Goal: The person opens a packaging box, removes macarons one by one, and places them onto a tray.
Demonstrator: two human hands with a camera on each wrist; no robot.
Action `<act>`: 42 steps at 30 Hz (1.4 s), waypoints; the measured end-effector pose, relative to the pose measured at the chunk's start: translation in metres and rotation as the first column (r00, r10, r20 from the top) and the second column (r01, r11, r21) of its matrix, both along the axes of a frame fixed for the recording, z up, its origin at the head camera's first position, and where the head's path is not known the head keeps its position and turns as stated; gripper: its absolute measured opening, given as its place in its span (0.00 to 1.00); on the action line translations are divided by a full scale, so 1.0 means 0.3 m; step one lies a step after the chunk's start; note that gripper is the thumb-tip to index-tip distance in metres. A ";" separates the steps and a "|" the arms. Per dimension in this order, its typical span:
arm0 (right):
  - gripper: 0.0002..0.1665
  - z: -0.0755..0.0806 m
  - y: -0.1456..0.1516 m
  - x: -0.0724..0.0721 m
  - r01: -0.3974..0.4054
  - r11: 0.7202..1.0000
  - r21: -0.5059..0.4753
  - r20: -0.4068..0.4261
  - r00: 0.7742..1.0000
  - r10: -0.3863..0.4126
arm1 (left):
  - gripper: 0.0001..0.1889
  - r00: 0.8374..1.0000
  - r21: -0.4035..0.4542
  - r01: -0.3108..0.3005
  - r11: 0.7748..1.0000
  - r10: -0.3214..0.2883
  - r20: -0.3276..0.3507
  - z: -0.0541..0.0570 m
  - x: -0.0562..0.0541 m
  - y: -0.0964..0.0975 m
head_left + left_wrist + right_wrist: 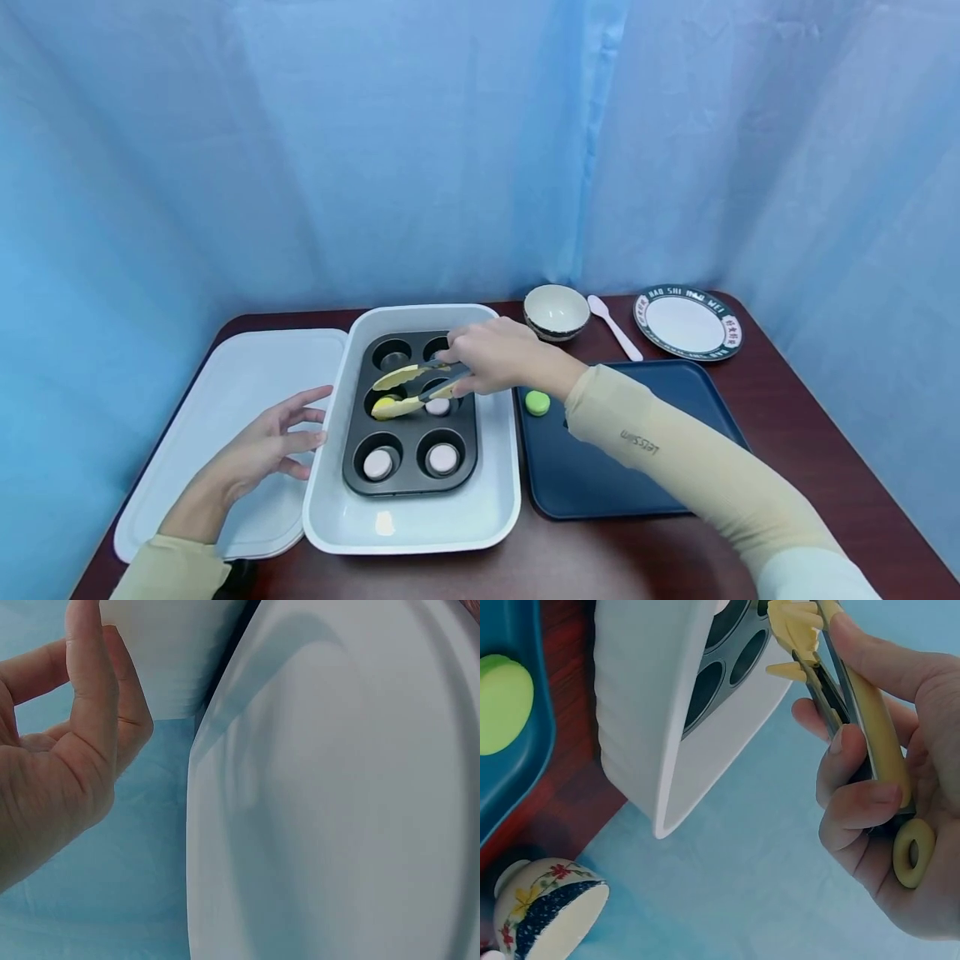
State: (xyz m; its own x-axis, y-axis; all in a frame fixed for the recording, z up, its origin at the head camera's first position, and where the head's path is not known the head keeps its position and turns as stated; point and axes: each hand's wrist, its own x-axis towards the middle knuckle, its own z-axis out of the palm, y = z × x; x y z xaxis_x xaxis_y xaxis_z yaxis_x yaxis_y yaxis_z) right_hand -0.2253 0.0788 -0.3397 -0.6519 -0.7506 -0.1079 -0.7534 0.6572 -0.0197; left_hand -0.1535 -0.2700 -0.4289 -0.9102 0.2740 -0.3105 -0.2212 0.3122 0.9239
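Yellow-tipped tongs (412, 405) grasped in right hand (495, 354), over matte six-cup pan (408, 454) inside glossy white tub (408, 525), yellow disc (383, 402) by lower tip, left hand (258, 446) beside tub, fingers loosely spread, round bowl (541, 904), painted floral only in right-wrist view.

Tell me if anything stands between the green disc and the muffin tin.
The white tub's right wall stands between the green disc on the blue tray and the muffin tin; the disc would probably need lifting over. The right arm also crosses above.
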 end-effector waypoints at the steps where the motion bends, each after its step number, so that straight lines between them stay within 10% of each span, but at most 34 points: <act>1: 0.33 0.002 -0.005 0.000 0.000 1.000 0.004 -0.006 1.000 0.000 | 0.41 1.000 -0.001 0.000 1.000 0.000 -0.001 0.001 0.000 0.000; 33: 0.16 0.043 -0.166 0.097 0.113 0.977 0.182 -0.175 0.981 -0.081 | 0.41 1.000 -0.013 -0.008 1.000 0.008 -0.002 0.002 0.000 -0.001; 42: 0.16 0.036 -0.155 0.091 0.139 0.977 0.160 -0.115 0.986 -0.121 | 0.41 1.000 -0.011 -0.005 1.000 0.005 -0.006 0.008 0.004 0.002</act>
State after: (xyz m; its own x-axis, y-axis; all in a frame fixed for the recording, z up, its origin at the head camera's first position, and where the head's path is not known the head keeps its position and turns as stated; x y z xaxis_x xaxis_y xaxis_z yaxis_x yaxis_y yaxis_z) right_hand -0.1979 0.0324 -0.3290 -0.7569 -0.6359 -0.1508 -0.6535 0.7370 0.1725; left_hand -0.1524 -0.2694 -0.4264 -0.9135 0.2660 -0.3078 -0.2171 0.3211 0.9218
